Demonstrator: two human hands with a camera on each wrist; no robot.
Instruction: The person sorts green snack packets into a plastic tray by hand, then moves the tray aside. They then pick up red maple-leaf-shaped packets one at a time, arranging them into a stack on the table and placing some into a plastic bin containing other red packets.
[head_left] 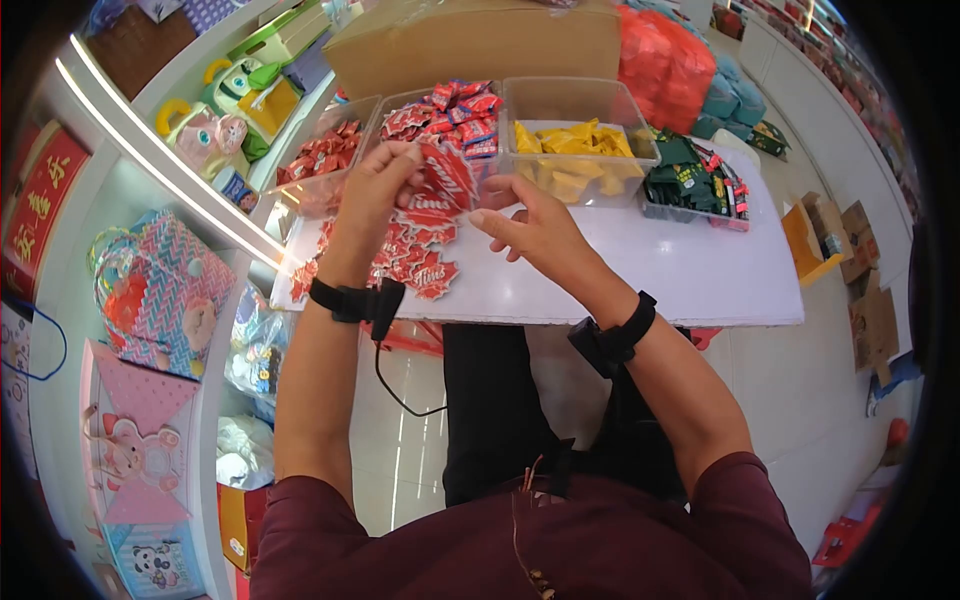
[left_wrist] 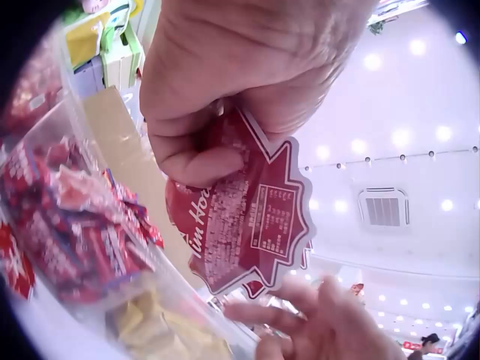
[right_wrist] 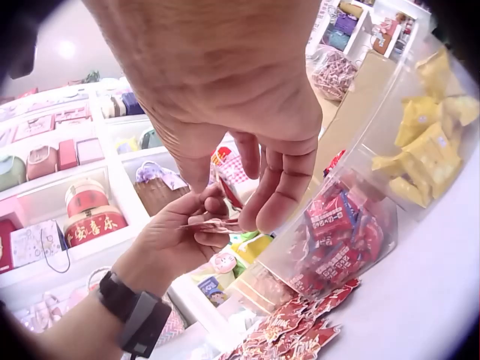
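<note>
My left hand (head_left: 378,185) pinches a red leaf-shaped packet (head_left: 447,188) with white "Tims" lettering, held up over the table. In the left wrist view, the packet's back (left_wrist: 247,214) shows a printed table of small text, and the thumb and curled fingers grip its upper end. My right hand (head_left: 538,225) hovers just beside the packet's right edge, its fingers loosely bent and apart with nothing between them. Below the left hand, a spread of similar leaf-shaped packets (head_left: 432,278) lies on the white table.
Along the table's back stand clear bins with red packets (head_left: 325,150), red-and-blue packets (head_left: 470,125) and yellow packets (head_left: 580,140). At right sits a tray of dark green packets (head_left: 690,180). A cardboard box (head_left: 470,45) stands behind; shelves of gift bags (head_left: 165,290) line the left.
</note>
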